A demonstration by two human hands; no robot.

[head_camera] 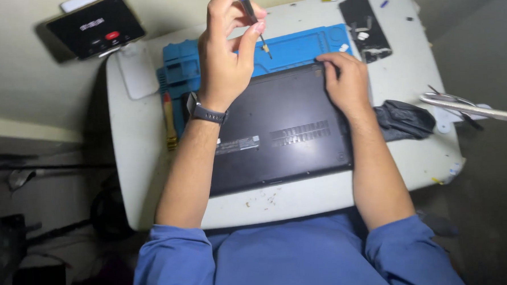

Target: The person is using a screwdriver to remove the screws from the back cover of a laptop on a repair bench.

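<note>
- Phone [96,27]: a dark handset on a stand at the far left corner, its screen lit and facing the person.
- White pad [137,70]: lies flat on the counter [130,165] just below the phone.
- Brush [169,122]: a yellow-handled tool lying along the left edge of the blue repair mat [300,46].
- Left hand [227,52]: raised above the mat, a dark watch at the wrist; thumb and fingers are pinched narrow around a slim screwdriver [254,20] with a blue grip, its tip pointing down and right over the mat.
- Laptop [276,130]: a dark machine lying closed, underside up, vents and a label showing; its far edge overlaps the mat, its near edge lies close to the person's blue shirt.
- Right hand [345,78]: palm down, fingers curled on the laptop's far right corner, pressing there and holding nothing.
- Black panel [365,29]: lies beyond the right hand with small white parts on it.
- Dark cloth [403,119]: bunched just right of the right forearm.
- Tweezers [468,107]: metal, at the counter's right edge.
</note>
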